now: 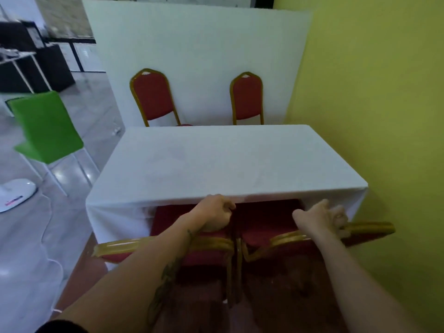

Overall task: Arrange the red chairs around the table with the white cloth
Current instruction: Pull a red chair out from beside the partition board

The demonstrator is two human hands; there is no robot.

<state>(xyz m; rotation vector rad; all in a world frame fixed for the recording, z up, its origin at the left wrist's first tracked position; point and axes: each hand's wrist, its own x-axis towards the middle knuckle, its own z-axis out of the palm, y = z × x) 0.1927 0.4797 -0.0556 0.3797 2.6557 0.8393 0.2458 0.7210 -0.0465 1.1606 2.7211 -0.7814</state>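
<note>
a green plastic chair on thin white legs is seen at the far left, on the pale glossy floor, well apart from the table. a white rounded base lies on the floor just below it. the rectangular table draped in a white cloth is set in the middle, its right side close to the yellow-green wall. at the far side of the table two red padded chairs with gold metal frames are placed: the far left chair and the far right chair, both in front of a white panel. at the near side two more red, gold-framed chairs are pushed side by side, their seats partly under the cloth edge. the near left chair is reached over by the left hand, which is curled into a loose fist over the seat; what it clamps cannot be told. the near right chair is held at its gold backrest rail by the right hand, whose fingers are closed around the rail.
</note>
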